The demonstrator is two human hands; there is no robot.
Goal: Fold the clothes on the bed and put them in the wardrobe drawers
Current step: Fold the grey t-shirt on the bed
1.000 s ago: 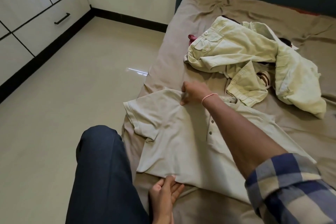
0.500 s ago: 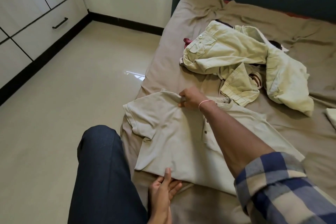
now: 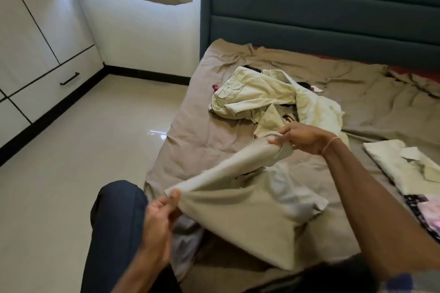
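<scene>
Head camera looks down over both my arms at the bed point(image 3: 202, 126). I hold the beige shirt point(image 3: 238, 200) up between my two hands, and its edge runs taut from one to the other. My left hand point(image 3: 162, 209), low and close to my body, pinches one corner of the cloth between thumb and curled fingers. My right hand point(image 3: 302, 137), reaching farther out and higher, has its fingers curled round the other end of that edge, where the fabric bunches. Below and between the hands the rest of the shirt hangs and lies in a slack fold on the brown sheet. Just beyond my right hand lies a crumpled heap of pale green clothes point(image 3: 252, 95). To the right of my right hand, apart from it, a folded cream garment point(image 3: 395, 162) lies flat, and nearer me beside my right forearm a pink and black patterned cloth point(image 3: 426, 214) shows at the frame edge. Left of my left hand is my knee point(image 3: 116, 221) in dark blue trousers, beside the bed's edge. Far off to the left across the pale floor point(image 3: 71, 162) stands the white wardrobe point(image 3: 23, 31), its drawer point(image 3: 47, 88) closed with a black handle point(image 3: 69, 78). Beyond the heap rises the teal padded headboard point(image 3: 321, 7).
</scene>
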